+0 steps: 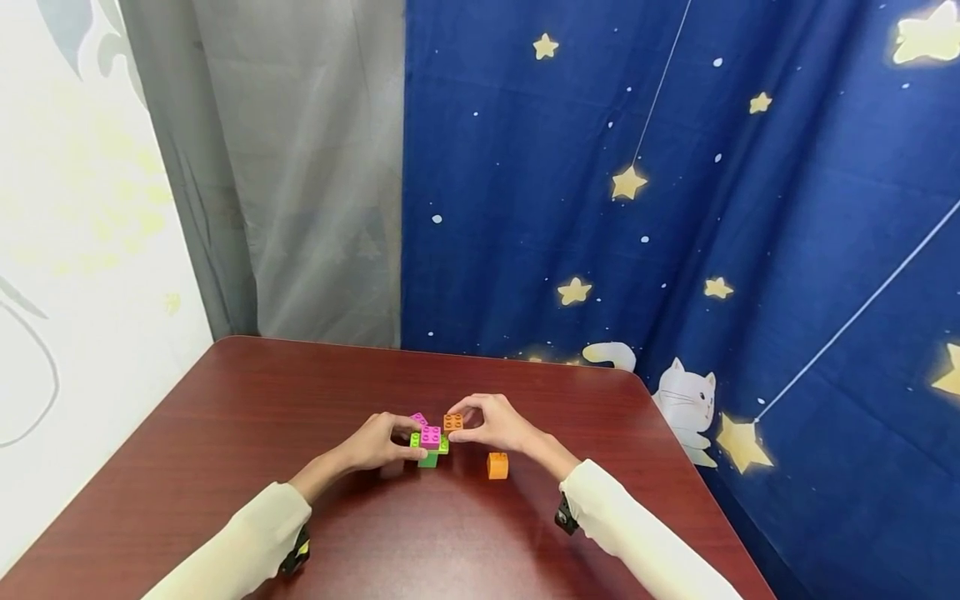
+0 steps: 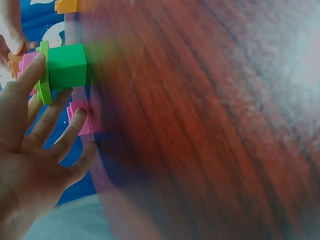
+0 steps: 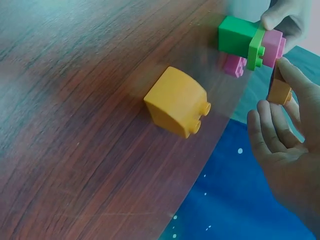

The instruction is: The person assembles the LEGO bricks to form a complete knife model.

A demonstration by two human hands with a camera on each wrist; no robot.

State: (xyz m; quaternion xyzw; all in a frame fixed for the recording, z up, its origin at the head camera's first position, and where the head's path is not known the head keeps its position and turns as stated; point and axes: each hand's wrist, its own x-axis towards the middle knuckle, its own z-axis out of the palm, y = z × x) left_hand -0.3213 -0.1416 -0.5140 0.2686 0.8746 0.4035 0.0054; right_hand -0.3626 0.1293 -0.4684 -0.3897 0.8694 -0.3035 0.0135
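My left hand (image 1: 378, 442) grips a small stack of toy building bricks, its thumb on the near side. The stack has a green block (image 2: 67, 65) at the bottom, a wider lime plate (image 3: 255, 49) above it and a pink brick (image 1: 430, 437) on top. Just right of the stack, my right hand (image 1: 491, 422) pinches an orange brick (image 1: 453, 422) between thumb and fingers, close to the pink brick's level. Another pink brick (image 3: 234, 66) lies on the table behind the stack, near the left fingers.
A yellow-orange brick with a curved side (image 3: 175, 102) lies on the brown table (image 1: 420, 533), nearer to me than the right hand. A grey curtain (image 1: 315, 167) and a blue starry curtain (image 1: 525, 167) hang beyond the far edge. A white wall stands left.
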